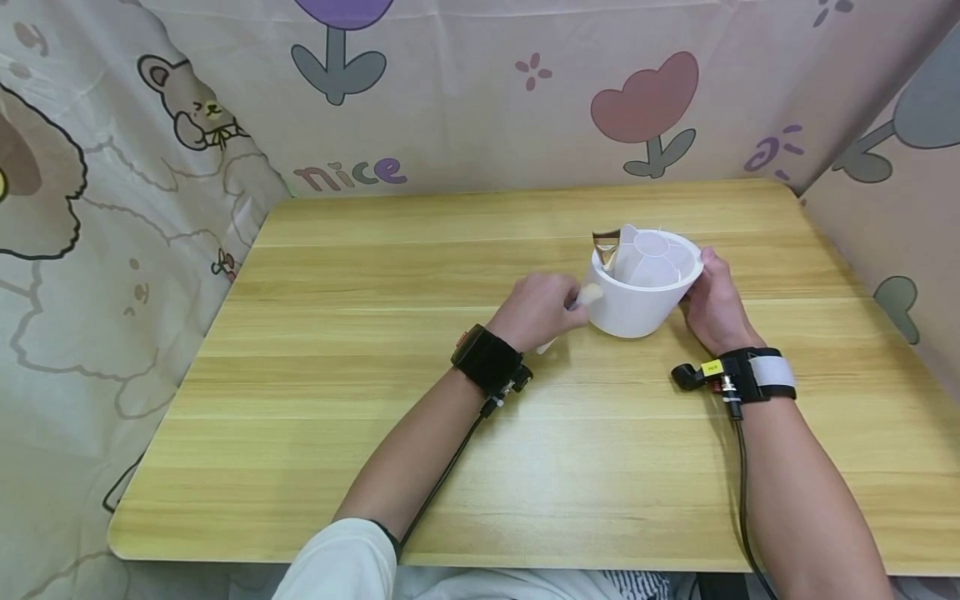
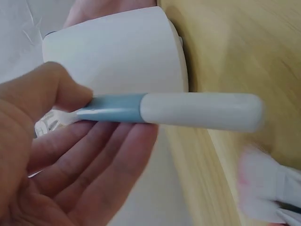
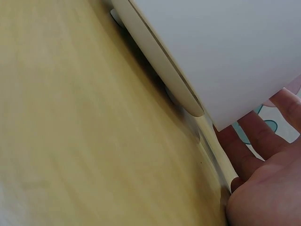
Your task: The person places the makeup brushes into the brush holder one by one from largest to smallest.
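A round white brush holder (image 1: pixel 633 308) with clear dividers inside is at the right of the table. A brush head with a gold ferrule (image 1: pixel 606 250) sticks up at its left rim. My left hand (image 1: pixel 536 310) is just left of the holder and pinches a brush with a blue and white handle (image 2: pixel 202 110) between thumb and fingers. Its pale tip (image 1: pixel 590 293) shows against the holder's side; the white handle end points down. My right hand (image 1: pixel 716 304) grips the holder from the right; in the right wrist view its fingers (image 3: pixel 263 136) reach behind the white wall.
The wooden table (image 1: pixel 375 375) stretches out around the hands, its back edge at a printed curtain (image 1: pixel 465 100). Black wrist straps and cables (image 1: pixel 742 483) run along both arms. In the left wrist view a blurred white and pinkish thing (image 2: pixel 261 183) sits at the lower right.
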Demonstrator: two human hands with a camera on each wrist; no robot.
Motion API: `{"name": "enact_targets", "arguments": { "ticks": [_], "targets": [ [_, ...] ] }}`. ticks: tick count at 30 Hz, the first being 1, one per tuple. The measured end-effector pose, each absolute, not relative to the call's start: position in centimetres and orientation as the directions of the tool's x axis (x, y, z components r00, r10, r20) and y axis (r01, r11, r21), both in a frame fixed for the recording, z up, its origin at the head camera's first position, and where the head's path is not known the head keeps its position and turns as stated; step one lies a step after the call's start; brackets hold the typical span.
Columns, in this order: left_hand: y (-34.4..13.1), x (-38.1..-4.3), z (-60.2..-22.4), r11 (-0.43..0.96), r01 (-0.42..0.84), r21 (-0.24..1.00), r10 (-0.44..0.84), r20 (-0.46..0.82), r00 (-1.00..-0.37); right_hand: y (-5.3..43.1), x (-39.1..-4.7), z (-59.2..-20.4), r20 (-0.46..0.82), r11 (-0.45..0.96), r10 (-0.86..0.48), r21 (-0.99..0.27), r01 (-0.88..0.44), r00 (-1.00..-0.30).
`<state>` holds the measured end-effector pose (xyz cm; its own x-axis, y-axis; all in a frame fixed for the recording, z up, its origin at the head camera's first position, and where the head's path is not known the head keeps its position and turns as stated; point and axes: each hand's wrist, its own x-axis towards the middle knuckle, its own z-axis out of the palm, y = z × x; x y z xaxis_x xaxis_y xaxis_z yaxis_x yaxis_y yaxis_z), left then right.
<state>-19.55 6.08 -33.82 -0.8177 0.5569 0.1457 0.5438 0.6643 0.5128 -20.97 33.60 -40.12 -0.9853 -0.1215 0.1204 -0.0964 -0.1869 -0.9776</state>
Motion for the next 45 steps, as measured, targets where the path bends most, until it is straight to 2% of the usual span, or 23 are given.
{"name": "enact_targets", "arguments": {
  "ticks": [6,20,26,31,37,45],
  "targets": [
    [6.2,-19.5,-33.6,0.649,0.561,0.514,0.548,0.196,-0.813,33.6,-20.9,-40.1,0.126,-0.192,-0.120,-0.976,-0.101,-0.985],
    [6.3,-19.1,-32.8,0.574,0.681,0.455,0.562,0.386,-0.732,33.5,-20.9,-40.0,0.123,-0.194,-0.130,-0.976,-0.097,-0.984],
    [6.3,-18.9,-32.4,0.521,0.716,0.464,0.522,0.491,-0.698,33.5,-20.9,-40.0,0.124,-0.195,-0.129,-0.976,-0.098,-0.984],
    [6.3,-18.9,-32.0,0.439,0.727,0.529,0.481,0.545,-0.687,33.5,-21.0,-40.0,0.127,-0.200,-0.126,-0.975,-0.100,-0.984],
    [6.4,-18.8,-31.7,0.329,0.781,0.531,0.432,0.651,-0.624,33.5,-21.0,-40.1,0.144,-0.205,-0.125,-0.972,-0.117,-0.982],
    [6.3,-18.6,-31.5,0.323,0.793,0.517,0.403,0.683,-0.610,33.4,-21.1,-40.2,0.148,-0.190,-0.118,-0.974,-0.124,-0.982]
  ]
}}
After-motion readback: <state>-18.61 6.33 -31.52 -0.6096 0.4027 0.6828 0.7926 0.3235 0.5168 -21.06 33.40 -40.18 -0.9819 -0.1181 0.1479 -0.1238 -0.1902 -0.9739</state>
